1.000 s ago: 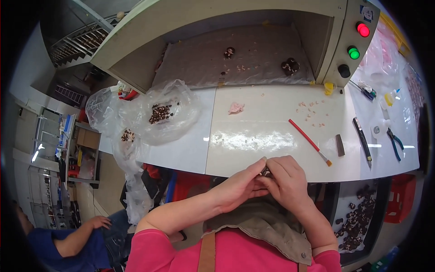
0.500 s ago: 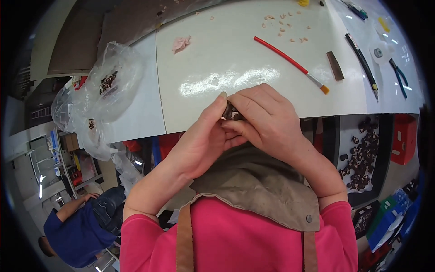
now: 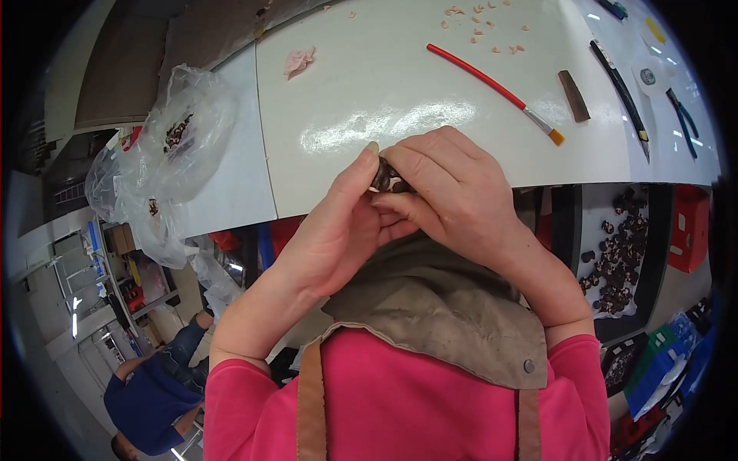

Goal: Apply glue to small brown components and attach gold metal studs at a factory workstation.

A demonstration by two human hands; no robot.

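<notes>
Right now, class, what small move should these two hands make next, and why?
Perhaps lift the right hand slightly while the left hand supports the small dark-and-pale piece: the fingers of both hands close around it, hiding much of its surface from view.

"What lies around the red brush [image 3: 478,73]?"

"Just right of it, a brown strip [image 3: 573,96]; farther right, a knife [image 3: 619,94], then pliers [image 3: 683,123]."

"And on its left?"

"A crumpled pink scrap [image 3: 299,62], and well beyond that a clear plastic bag [image 3: 211,115] with small dark bits inside."

"Anything past its handle?"

"Scattered pale pink flakes [image 3: 478,32]."

"Below it?"

"Off to the right, a red bin [image 3: 689,228]; far left, a person in a blue shirt [image 3: 150,407]."
</notes>
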